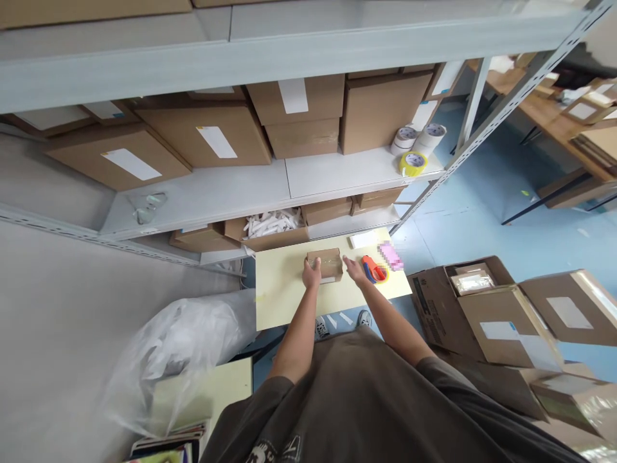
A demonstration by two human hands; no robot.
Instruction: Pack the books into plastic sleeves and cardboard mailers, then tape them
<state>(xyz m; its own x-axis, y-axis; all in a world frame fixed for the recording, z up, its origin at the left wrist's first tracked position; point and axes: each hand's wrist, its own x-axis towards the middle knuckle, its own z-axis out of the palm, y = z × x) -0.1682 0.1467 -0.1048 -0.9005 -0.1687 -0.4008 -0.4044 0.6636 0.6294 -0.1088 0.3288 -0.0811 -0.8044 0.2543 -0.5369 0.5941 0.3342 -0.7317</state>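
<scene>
A small cardboard box (328,262) with clear tape across it rests on the pale yellow table (279,302) in front of me. My left hand (312,274) grips its left end, the thumb on the near side and the other fingers mostly hidden. Just off the box's right end is my right hand (354,270), fingers apart and holding nothing that I can see. Close to the right of that hand lies an orange and blue tape dispenser (370,267) with a yellow roll. Behind it are a blurred pink item (390,255) and a white block (363,240).
A metal shelf rack (308,54) stands before me with cardboard boxes (231,132) and tape rolls (412,163). Below sits an open box of white strips (274,223). Stacked cartons (506,325) crowd the right; a plastic bag (202,328) bulges at the left.
</scene>
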